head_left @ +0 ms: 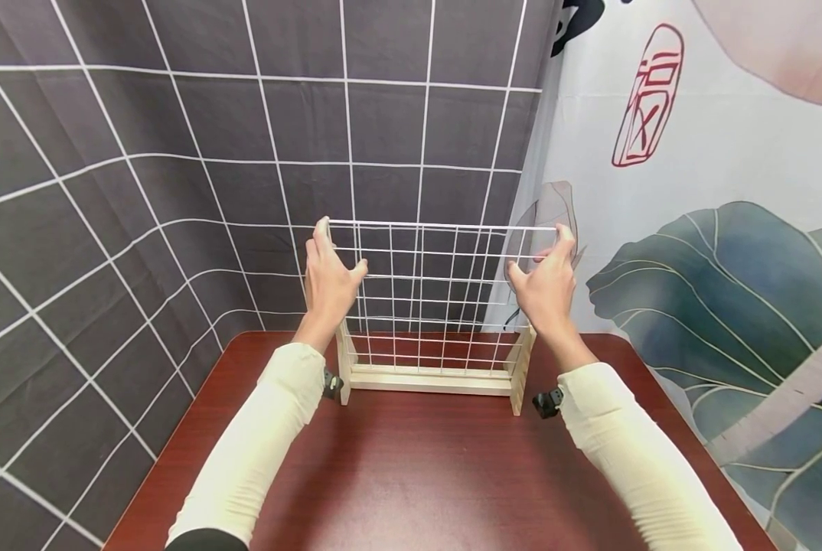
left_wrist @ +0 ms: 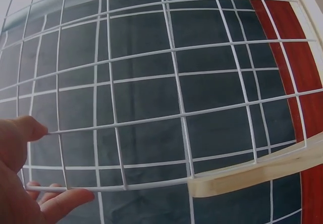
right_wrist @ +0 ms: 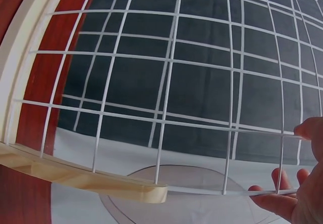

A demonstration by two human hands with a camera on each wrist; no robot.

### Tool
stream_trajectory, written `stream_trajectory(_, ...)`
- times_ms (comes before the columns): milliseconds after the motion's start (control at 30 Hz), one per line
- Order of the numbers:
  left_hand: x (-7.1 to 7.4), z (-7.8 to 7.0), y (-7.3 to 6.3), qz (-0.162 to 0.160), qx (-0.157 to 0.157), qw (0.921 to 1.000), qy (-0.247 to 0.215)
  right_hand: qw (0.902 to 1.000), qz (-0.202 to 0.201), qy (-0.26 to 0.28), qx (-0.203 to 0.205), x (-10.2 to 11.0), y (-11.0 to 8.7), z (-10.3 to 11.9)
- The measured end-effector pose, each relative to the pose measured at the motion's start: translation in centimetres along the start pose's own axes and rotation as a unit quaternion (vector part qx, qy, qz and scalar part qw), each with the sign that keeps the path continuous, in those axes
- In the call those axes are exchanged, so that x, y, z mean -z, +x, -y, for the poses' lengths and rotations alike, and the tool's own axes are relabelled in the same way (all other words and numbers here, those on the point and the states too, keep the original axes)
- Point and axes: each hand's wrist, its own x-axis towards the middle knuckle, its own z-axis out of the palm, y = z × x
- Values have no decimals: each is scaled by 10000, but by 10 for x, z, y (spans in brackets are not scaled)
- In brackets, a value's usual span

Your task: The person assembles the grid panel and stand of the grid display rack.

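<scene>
A white wire grid panel (head_left: 441, 225) stands upright in a pale wooden stand (head_left: 430, 382) on the table. My left hand (head_left: 333, 277) grips the panel's left side near the top corner. In the left wrist view, the left thumb (left_wrist: 33, 128) lies against a wire and the fingers (left_wrist: 68, 204) curl round the outer side wire. On the opposite side, my right hand (head_left: 547, 287) holds the panel near its upper right corner, with the right fingers (right_wrist: 275, 201) round the edge wire. Wooden side pieces (right_wrist: 136, 187) run along the lower part of each panel side.
The stand rests towards the back of a dark red table (head_left: 425, 459). Behind it hangs a dark grey curtain (head_left: 301, 115) with white grid lines. A white curtain (head_left: 590, 184) with leaf drawings hangs to the right. A small black device (head_left: 547, 403) sits at each wrist.
</scene>
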Motion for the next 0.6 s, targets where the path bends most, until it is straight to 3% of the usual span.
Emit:
stream_trajectory(467,-5,9,-8,-71,176,9998,-8,10000,66,-1,-31,-6,-6,-5)
stream_trajectory(600,-5,8,-10,51,295,9995,45,9999,95,-97,29,-7,-7,-7)
